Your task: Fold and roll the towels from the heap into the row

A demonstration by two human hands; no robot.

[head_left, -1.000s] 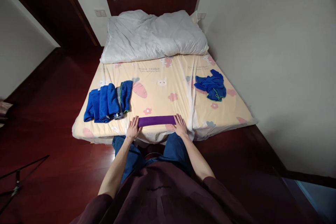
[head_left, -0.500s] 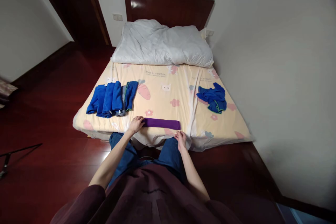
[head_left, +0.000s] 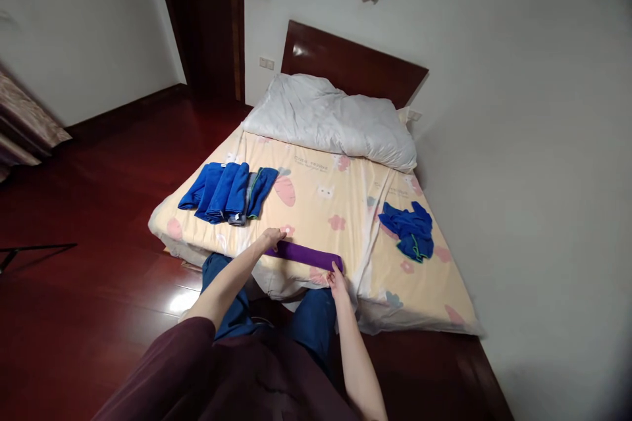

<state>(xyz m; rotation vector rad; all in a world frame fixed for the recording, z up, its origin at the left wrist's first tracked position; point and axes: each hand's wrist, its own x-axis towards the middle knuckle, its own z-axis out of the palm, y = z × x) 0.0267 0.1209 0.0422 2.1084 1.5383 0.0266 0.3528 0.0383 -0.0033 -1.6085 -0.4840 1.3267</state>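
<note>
A long, narrow folded purple towel point(head_left: 307, 255) lies on the near edge of the bed. My left hand point(head_left: 271, 239) is at its left end, with fingers curled over the cloth and partly hiding it. At the opposite end, my right hand point(head_left: 338, 279) pinches the near corner between thumb and fingers. Beyond my left hand, a row of folded blue towels point(head_left: 217, 192) lies on the sheet, with a grey one point(head_left: 251, 192) among them. To the right is a crumpled blue cloth point(head_left: 409, 229) with green edging.
The patterned bed sheet point(head_left: 306, 210) has a clear plastic cover over it. A bunched white quilt point(head_left: 330, 118) lies against the dark headboard point(head_left: 355, 59). On the left, a thin black stand point(head_left: 39, 247) is on the red wooden floor point(head_left: 99, 210), and a curtain point(head_left: 29, 112) hangs farther back.
The view has tilted up and turned. My right hand has moved from just below the purple towel's right end onto its corner. My left hand stays at the left end.
</note>
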